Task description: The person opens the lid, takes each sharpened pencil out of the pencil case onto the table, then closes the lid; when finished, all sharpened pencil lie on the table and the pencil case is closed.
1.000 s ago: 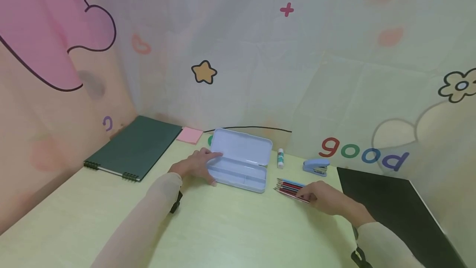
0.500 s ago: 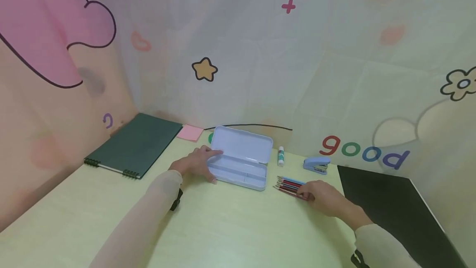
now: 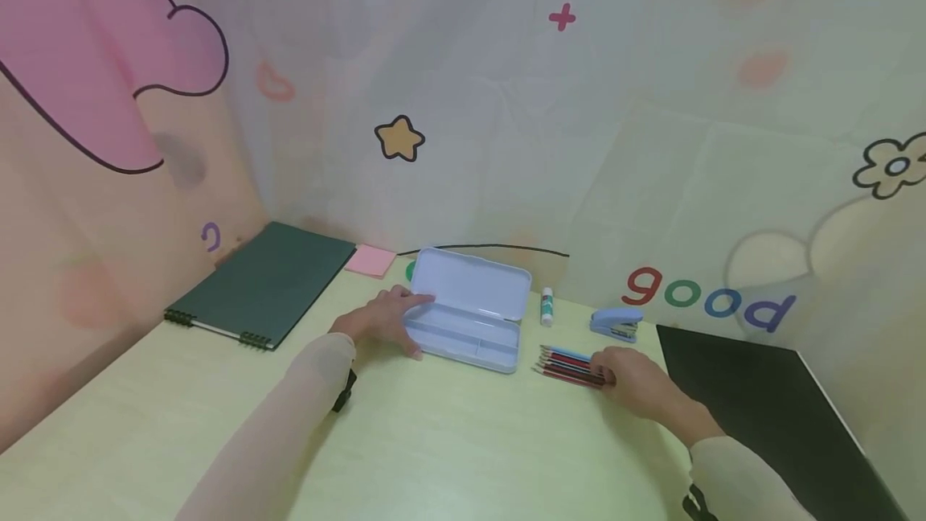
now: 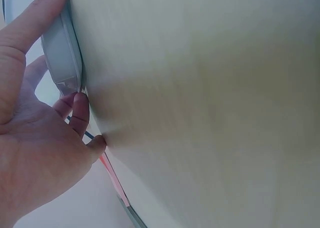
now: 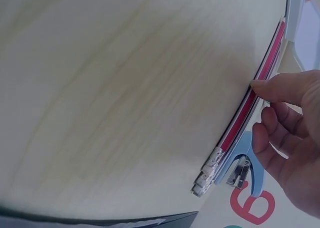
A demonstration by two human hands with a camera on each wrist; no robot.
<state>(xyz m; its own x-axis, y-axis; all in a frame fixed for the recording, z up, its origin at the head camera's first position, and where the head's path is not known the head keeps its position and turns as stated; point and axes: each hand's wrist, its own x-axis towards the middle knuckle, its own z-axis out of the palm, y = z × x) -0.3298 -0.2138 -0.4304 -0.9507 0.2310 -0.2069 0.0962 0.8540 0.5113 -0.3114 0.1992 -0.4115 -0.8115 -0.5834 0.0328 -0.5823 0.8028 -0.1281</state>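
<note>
An open pale-blue pencil case (image 3: 472, 284) stands in the middle of the table, its lid tilted back and its divided tray bare. My left hand (image 3: 379, 322) holds the case's left end, thumb at the front corner and a finger across the hinge side. In the left wrist view, curled fingertips touch the case's end (image 4: 62, 53). To the right of the case lies a row of several pencils (image 3: 564, 367), tips pointing left. My right hand (image 3: 634, 382) pinches their right part between thumb and fingers. The right wrist view shows the thumb against a red pencil (image 5: 272, 53) with silver ferrules below.
Behind the pencils stand a glue stick (image 3: 546, 307) and a light-blue stapler (image 3: 616, 324). A dark green ring-bound notebook (image 3: 278, 280) and pink sticky notes (image 3: 371, 260) lie at the back left. A black board (image 3: 767, 408) covers the right side. Printed cloth (image 3: 492, 135) hangs behind.
My right hand has shifted slightly right along the pencils, and the front pencils now lie closer in line with the others. The left hand and the pencil case have stayed put.
</note>
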